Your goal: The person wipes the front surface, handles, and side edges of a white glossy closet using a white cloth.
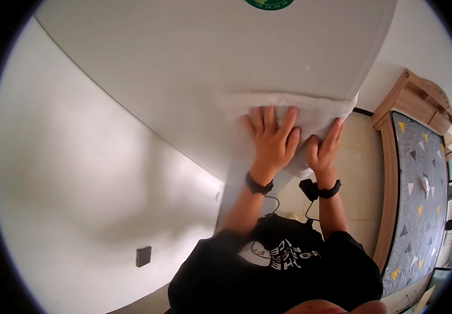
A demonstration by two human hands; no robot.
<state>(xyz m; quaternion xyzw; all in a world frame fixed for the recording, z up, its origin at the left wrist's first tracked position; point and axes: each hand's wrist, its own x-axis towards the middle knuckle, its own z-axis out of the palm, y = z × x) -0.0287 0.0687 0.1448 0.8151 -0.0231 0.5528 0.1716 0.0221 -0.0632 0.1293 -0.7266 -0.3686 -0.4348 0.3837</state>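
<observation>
A white ribbed cloth [309, 104] lies against a large smooth white panel [194, 68], its right end reaching the panel's edge and a loose part hanging below. My left hand [273, 144] presses on the cloth with the fingers spread. To its right, my right hand [325, 149] holds the cloth near the panel's edge, thumb bent and the longer fingers stretched upward. Part of that grip is hidden. Each wrist wears a black band. A small black device [308, 189] with a cable hangs beside the right wrist.
On the right stands a wooden bed frame [388, 172] with a grey patterned mattress [417, 199]. A white wall [79, 172] with a dark square socket plate [143, 256] runs along the left. A round green sticker [269, 3] is on the panel. Pale floor tiles [359, 157] show below.
</observation>
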